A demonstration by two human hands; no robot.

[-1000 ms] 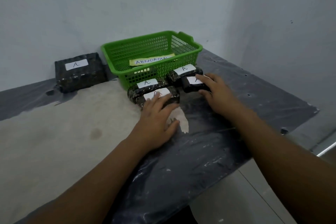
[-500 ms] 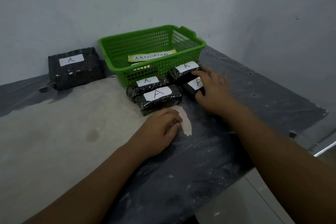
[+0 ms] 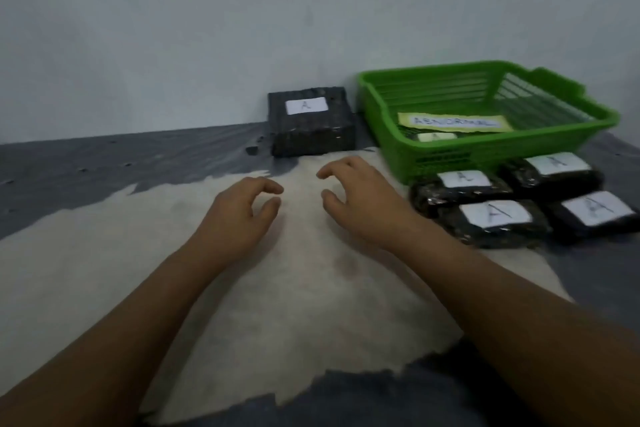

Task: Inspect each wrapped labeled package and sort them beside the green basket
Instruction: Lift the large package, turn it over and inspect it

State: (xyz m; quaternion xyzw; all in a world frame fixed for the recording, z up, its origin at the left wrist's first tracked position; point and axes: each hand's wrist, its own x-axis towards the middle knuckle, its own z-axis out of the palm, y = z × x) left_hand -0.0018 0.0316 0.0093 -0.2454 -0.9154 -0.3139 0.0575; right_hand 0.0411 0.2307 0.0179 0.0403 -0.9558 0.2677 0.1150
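Four wrapped packages (image 3: 495, 222) labelled A cluster just in front of the green basket (image 3: 485, 154), near the desk's (image 3: 104, 253) right edge; a larger package (image 3: 311, 132) sits by the back edge. Empty, the left hand (image 3: 239, 215) and right hand (image 3: 360, 201) hover mid-desk, fingers loosely curled. Perhaps another package (image 3: 436, 137) lies blurred inside the basket.

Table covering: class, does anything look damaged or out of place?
The dark plastic sheet looks torn or worn away mid-table, baring a large pale patch. A small black fragment lies loose beside the big square black wrapped package.
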